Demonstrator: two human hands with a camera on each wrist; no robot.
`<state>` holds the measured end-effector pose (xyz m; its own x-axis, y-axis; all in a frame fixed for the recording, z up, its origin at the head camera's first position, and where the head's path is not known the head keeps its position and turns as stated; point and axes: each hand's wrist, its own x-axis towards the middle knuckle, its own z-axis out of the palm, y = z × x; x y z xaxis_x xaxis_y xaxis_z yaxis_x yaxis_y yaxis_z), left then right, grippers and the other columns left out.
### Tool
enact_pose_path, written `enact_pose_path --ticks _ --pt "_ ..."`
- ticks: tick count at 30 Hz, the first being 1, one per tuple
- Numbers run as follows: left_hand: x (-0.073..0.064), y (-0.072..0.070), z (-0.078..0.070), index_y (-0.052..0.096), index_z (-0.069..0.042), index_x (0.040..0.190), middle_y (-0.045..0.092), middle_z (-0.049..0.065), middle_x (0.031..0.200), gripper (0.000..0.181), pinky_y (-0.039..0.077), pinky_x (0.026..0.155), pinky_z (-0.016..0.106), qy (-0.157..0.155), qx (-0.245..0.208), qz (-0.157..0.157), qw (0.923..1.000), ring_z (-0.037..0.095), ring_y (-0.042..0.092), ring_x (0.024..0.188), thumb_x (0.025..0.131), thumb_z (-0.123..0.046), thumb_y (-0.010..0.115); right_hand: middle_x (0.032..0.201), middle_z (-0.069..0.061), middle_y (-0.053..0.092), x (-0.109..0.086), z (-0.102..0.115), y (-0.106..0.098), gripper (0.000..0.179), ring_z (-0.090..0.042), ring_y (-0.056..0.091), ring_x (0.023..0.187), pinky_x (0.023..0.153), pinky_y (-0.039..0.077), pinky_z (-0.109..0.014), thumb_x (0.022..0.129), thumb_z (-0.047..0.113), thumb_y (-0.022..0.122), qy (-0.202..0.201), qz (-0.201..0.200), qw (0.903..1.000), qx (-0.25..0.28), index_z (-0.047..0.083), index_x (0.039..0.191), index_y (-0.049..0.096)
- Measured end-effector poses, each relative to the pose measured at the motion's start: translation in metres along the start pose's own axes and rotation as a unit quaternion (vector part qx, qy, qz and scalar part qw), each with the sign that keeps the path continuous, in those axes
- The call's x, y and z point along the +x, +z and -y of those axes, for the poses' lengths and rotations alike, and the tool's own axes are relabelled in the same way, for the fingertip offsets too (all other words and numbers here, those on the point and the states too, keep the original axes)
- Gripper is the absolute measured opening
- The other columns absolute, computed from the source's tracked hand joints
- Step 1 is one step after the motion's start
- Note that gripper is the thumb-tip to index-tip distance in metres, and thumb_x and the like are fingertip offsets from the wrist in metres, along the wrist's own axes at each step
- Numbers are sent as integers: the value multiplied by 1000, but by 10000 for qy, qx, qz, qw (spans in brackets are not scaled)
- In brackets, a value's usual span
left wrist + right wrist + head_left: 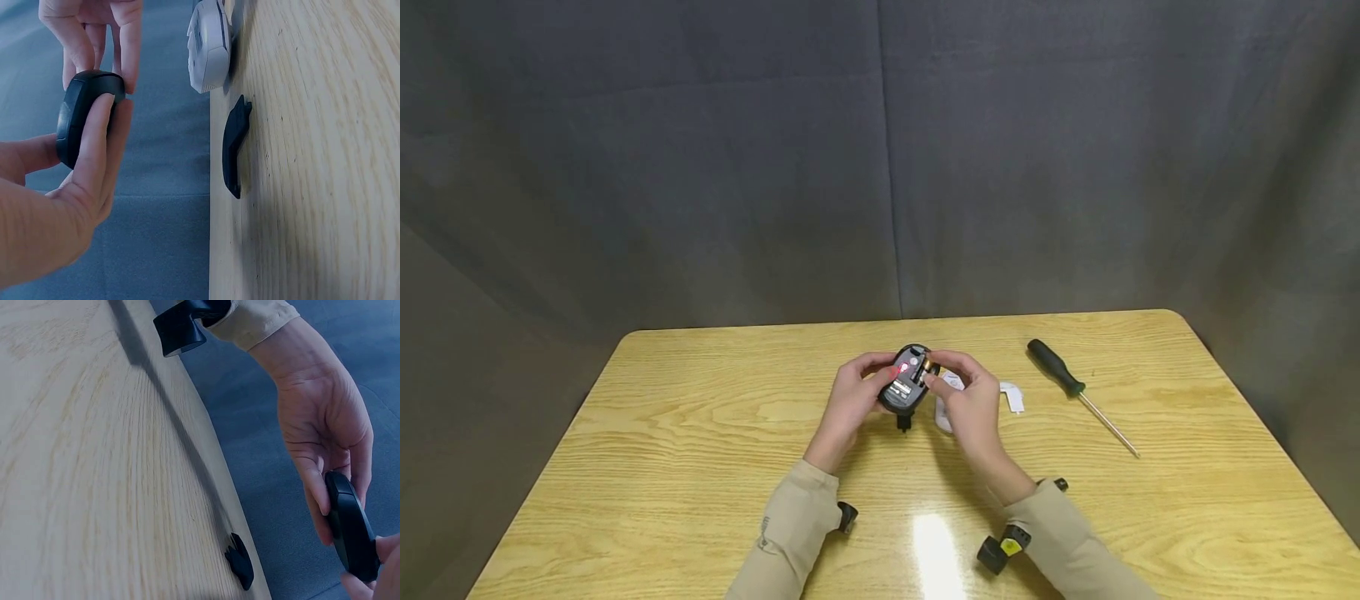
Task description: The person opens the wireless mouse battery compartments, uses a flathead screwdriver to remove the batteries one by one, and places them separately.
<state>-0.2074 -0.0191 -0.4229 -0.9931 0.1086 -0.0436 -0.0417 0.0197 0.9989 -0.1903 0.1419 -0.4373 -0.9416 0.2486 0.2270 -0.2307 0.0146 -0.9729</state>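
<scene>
A black computer mouse (pixel 897 398) is held above the table with its underside up. Its battery bay lies uncovered, with a copper-topped battery (pixel 928 364) in it, and a red light glows on the underside. My left hand (pixel 850 400) grips the mouse along its left side, thumb on top. Around the opposite side curls my right hand (pixel 972 404), its thumb tip on the battery. In the left wrist view, the right fingers (pixel 128 37) straddle one end of the mouse. A black battery cover (pixel 234 144) lies on the table below.
Partly behind my right hand sits a white mouse (pixel 945 418), with a small white cover (pixel 1013 397) to its right. Further right lies a screwdriver (pixel 1056 367) with a black handle. The wooden table (pixel 700 467) ends at a dark curtain (pixel 737 167).
</scene>
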Motion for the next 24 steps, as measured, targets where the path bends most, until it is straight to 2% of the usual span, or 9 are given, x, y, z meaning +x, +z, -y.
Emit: enact_pose_path --ticks 3,6,9,11,13,15,19,24 --pt "0 0 1 66 8 127 62 24 125 31 60 58 30 6 35 23 10000 16 65 78 101 -8 62 109 -21 74 1 0 0 27 -23 69 106 91 55 -26 83 -18 71 -85 -141 9999 49 -9 108 74" --pt "0 0 1 67 8 126 62 24 125 31 60 59 30 -27 64 35 10000 17 66 79 101 -10 63 103 -22 75 1 0 -1 27 -23 70 104 93 56 -26 84 -19 71 -242 -112 9996 94 -9 108 74" --pt "0 -1 1 67 7 127 61 24 126 31 59 61 29 -74 42 34 10000 17 66 81 101 -11 63 104 -24 74 2 0 -3 41 -27 69 109 99 53 -27 85 -18 71 -341 43 9994 53 -6 123 68" --pt "1 -1 1 67 7 127 61 24 126 32 59 61 29 -54 8 37 10000 17 66 81 101 -11 63 112 -24 72 2 1 -3 53 -31 68 113 101 52 -30 85 -19 72 -417 133 9990 -23 -4 135 61" --pt "2 -2 0 67 8 126 61 24 125 31 60 62 30 0 -24 68 10000 18 66 82 101 -10 63 118 -24 71 3 2 -4 59 -34 67 115 101 53 -33 84 -18 74 -481 202 9984 -233 -3 139 58" --pt "1 -2 -1 67 9 126 61 25 125 31 60 60 29 57 -48 110 9999 17 67 82 100 -9 63 122 -23 70 3 2 -4 56 -35 68 114 99 54 -35 84 -16 75 -560 244 9970 -470 -4 137 60" --pt "1 -2 -1 66 9 126 60 25 125 31 60 60 28 114 -1 151 9998 17 67 82 101 -9 63 118 -20 72 2 2 -5 36 -34 69 112 95 57 -40 85 -7 80 -727 349 9907 -1097 -5 120 73" --pt "0 -4 0 67 8 126 60 25 125 31 59 60 28 137 78 97 9998 17 67 81 101 -10 62 113 -18 74 1 1 -3 28 -34 69 110 94 56 -49 84 -3 83 -1248 318 9775 -1673 -4 111 77"
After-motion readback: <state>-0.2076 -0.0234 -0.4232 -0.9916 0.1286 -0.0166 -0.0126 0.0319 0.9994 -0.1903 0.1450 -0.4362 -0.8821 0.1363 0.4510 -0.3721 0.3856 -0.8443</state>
